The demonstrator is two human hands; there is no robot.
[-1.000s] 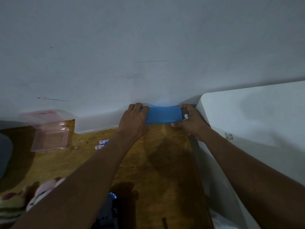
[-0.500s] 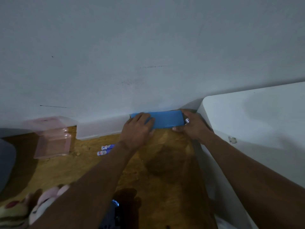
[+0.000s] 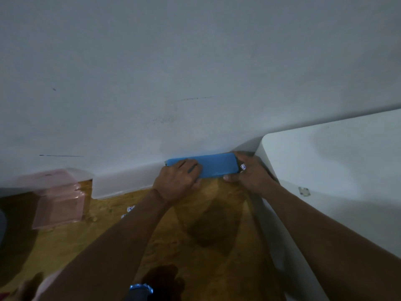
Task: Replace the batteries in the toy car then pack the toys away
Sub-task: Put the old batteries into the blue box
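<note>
the blue toy (image 3: 217, 166) lies at the far edge of the wooden table (image 3: 195, 246), right up against the wall (image 3: 195, 72). the left hand (image 3: 178, 181) has its fingers curled over the toy's left part and grips it. the right hand (image 3: 249, 172) grips the right end, thumb under and fingers round it. a small battery (image 3: 243, 166) peeks out by those fingers. two more batteries (image 3: 130, 207) lie on the table near the left arm. a pink see-through box (image 3: 58, 205) sits far left.

Wooden surface (image 3: 86, 246) bears a pink box (image 3: 58, 205), two batteries (image 3: 130, 207), a blue case (image 3: 217, 167).
</note>
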